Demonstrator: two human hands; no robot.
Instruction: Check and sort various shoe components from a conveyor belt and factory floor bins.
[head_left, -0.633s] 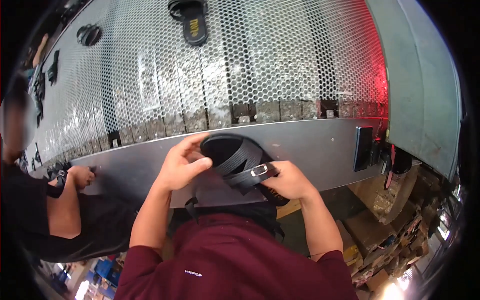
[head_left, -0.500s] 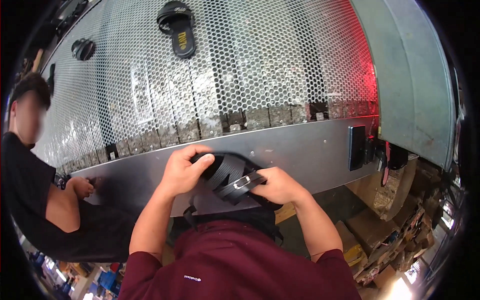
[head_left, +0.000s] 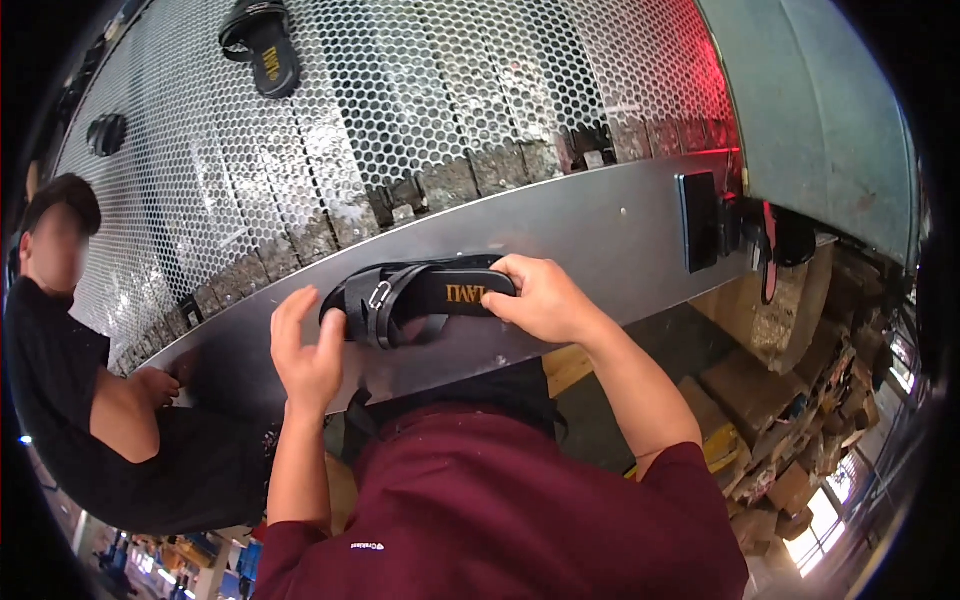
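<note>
Fingers of the right hand (head_left: 545,300): closing in a pinch on the heel end of a black sandal (head_left: 452,292), the thumb pressing on the insole, the other fingers curling around the far edge.
Fingers of the left hand (head_left: 303,358): standing well parted from the thumb at the toe end; whether they are touching the sandal, I cannot tell.
Black sandal: lying sideways between both hands, toe pointing left, over the metal ledge (head_left: 600,235); contact with the ledge is not showing clearly.
Straps and insole: crossing bands are carrying a silver buckle (head_left: 380,295); gold lettering is showing near the heel.
Perforated sheet (head_left: 440,90): stretching beyond the ledge, bearing a second sandal (head_left: 274,62) and, farther left, another dark shoe (head_left: 106,135).
Ledge's right end: a dark phone (head_left: 699,222) is lying near the green-grey panel (head_left: 835,130).
Left side: a co-worker (head_left: 50,340) in black is sitting beside the ledge.
Lower right: cardboard (head_left: 770,425) is piling up.
</note>
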